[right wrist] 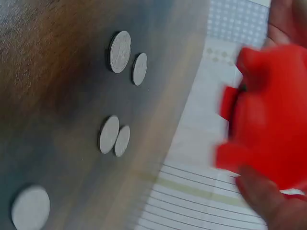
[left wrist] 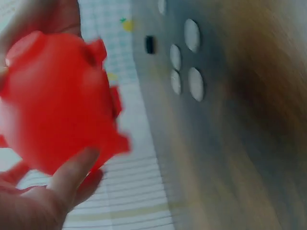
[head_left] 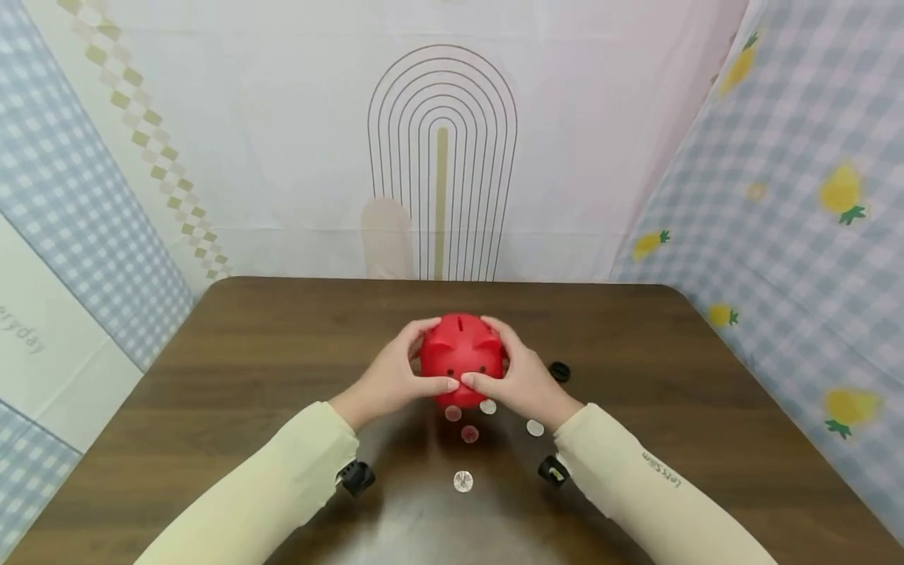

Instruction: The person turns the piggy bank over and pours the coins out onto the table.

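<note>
A red piggy bank [head_left: 461, 353] with a coin slot on top is held between both hands, raised off the table in the wrist views. My left hand [head_left: 384, 377] grips its left side, thumb across the front near the snout. On the other side my right hand [head_left: 530, 380] grips it the same way, and the two thumb tips almost meet. Short feet of the piggy bank [left wrist: 53, 105] point toward the table in the left wrist view. Several silver coins lie beneath and in front of it, among them a coin [head_left: 463, 481] nearest me and another coin [right wrist: 120, 51].
A small black round cap [head_left: 559, 371] lies on the brown wooden table [head_left: 282, 329], right of the hands. One coin [head_left: 534, 428] lies close to the right wrist. Patterned cloths [head_left: 282, 118] hang behind the table and at both sides.
</note>
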### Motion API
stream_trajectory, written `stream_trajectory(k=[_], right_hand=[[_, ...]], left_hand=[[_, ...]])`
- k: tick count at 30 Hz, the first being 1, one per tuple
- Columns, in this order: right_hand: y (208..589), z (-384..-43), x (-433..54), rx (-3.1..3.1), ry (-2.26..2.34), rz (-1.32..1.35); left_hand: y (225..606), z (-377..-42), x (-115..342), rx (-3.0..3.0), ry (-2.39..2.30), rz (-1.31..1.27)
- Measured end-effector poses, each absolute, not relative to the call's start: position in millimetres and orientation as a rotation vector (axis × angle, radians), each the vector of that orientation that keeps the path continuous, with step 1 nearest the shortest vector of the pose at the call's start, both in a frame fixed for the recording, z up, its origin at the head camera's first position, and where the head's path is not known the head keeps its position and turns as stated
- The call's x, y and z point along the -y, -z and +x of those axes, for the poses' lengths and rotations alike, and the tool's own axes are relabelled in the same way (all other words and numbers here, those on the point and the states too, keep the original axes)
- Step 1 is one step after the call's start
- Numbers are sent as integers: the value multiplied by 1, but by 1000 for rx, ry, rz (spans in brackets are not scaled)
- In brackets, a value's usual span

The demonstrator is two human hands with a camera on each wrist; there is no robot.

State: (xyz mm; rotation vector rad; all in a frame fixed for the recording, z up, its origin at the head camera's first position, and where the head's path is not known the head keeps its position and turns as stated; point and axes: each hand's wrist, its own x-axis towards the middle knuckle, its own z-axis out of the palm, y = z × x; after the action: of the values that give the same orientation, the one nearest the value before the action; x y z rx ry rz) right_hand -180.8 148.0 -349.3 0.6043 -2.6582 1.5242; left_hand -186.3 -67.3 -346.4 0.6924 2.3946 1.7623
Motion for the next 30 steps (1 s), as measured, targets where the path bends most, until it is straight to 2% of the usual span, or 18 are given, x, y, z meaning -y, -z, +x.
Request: stream_trajectory(k=[3,5,7,10,13,15,19,21,26,30], right_hand=[[350,-182,-149,2426,-1391,821],[350,-183,-148,2371,-1420,838],[352,-184,-147,2442,-1523,777],[354,-183,-144,2578,-1751,550],[356,-181,-144,2538,-1755,577],[356,-179,-146,2416,-1653,720],[356,-178,-148,2190,-1367,1005],[357,-180,-148,2209,-1327,1021],[366,-180,-148,2451,-1312,907],[367,-179,-152,2277,-1069,1025]], left_hand=[[343,-183,69,-2574,-1727,1023],[341,-183,70,-2626,-1702,1088],[340,-184,71,-2578,-1690,966],[338,-186,72,-2398,-1727,648],[334,-185,72,-2367,-1727,602],[332,-181,72,-2415,-1740,703],[333,-175,73,-2646,-1630,1068],[336,-177,73,-2725,-1565,1141],[349,-183,73,-2716,-1504,1033],[352,-180,75,-2871,-1402,1323]])
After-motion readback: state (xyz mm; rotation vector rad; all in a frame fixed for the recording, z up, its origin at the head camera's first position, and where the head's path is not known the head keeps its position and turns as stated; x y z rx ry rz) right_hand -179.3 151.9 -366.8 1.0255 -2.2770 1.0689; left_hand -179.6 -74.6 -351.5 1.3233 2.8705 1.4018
